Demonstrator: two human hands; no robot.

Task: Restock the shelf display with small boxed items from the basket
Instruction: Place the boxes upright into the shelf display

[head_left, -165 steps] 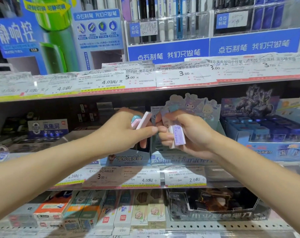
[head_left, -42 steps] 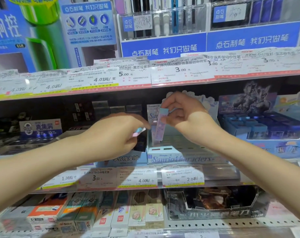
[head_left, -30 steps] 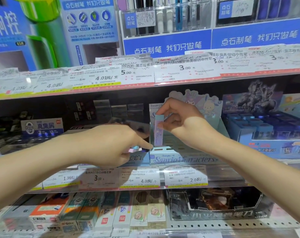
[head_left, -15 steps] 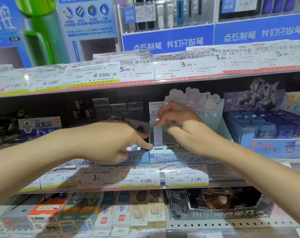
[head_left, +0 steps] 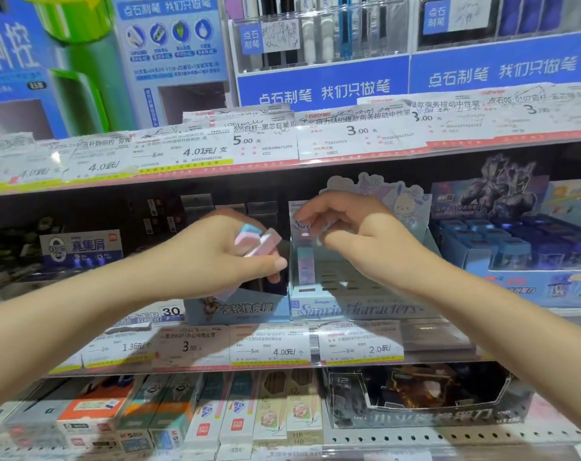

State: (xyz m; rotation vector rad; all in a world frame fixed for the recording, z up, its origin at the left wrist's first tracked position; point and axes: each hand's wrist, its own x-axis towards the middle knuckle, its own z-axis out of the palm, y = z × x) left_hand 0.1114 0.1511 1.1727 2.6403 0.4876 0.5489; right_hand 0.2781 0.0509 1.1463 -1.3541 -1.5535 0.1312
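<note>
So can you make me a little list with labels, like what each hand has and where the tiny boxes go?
left hand: grips a few small boxes, pink, teal and white
right hand: fingers curled above the tray; whether it holds anything, cannot tell
display tray: light blue cardboard with cartoon characters on its back card, middle shelf
already in tray: one small pastel box standing upright at the left end
tray's other slots: look bare

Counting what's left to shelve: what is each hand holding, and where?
Left hand grips small pastel boxes around their lower ends. Right hand holds nothing.
</note>
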